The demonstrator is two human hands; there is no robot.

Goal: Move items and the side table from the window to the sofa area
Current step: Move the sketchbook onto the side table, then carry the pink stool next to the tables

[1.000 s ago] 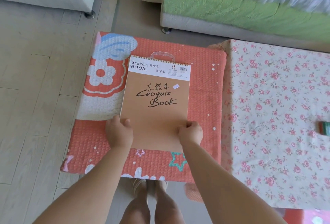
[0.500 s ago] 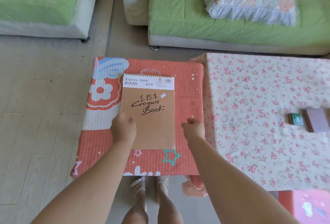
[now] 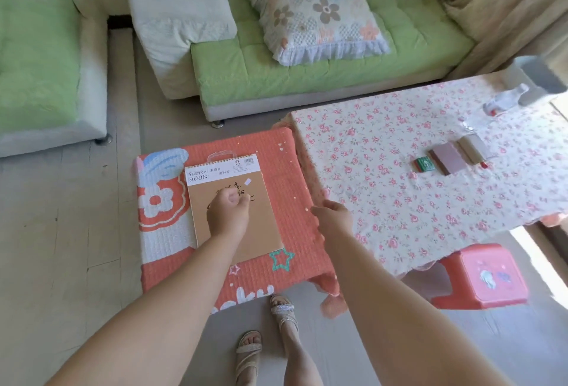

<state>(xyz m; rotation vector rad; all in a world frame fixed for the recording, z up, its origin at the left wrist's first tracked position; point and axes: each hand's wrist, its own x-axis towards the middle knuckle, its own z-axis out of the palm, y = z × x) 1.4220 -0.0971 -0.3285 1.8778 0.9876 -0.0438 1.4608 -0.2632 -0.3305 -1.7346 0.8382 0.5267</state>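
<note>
A brown sketch book (image 3: pixel 261 225) with a white header lies flat on the side table, which is draped in an orange quilted cloth (image 3: pixel 295 170). My left hand (image 3: pixel 228 212) hovers over the book's middle with its fingers curled into a loose fist and nothing in it. My right hand (image 3: pixel 333 216) is off the book, at the right edge of the orange cloth beside the flowered table, fingers loosely apart and holding nothing.
A larger table under a pink-flowered cloth (image 3: pixel 399 201) adjoins on the right, bearing a small green box (image 3: pixel 425 164), small books (image 3: pixel 449 158) and a plastic bottle (image 3: pixel 505 99). A green sofa (image 3: pixel 307 78) with a flowered cushion (image 3: pixel 316 13) is behind. A red plastic stool (image 3: pixel 485 278) stands at right.
Both hands have let go of the sketch book's lower corners. My left hand rose over the book; my right hand moved off to the right. The view tilted up and rightward.
</note>
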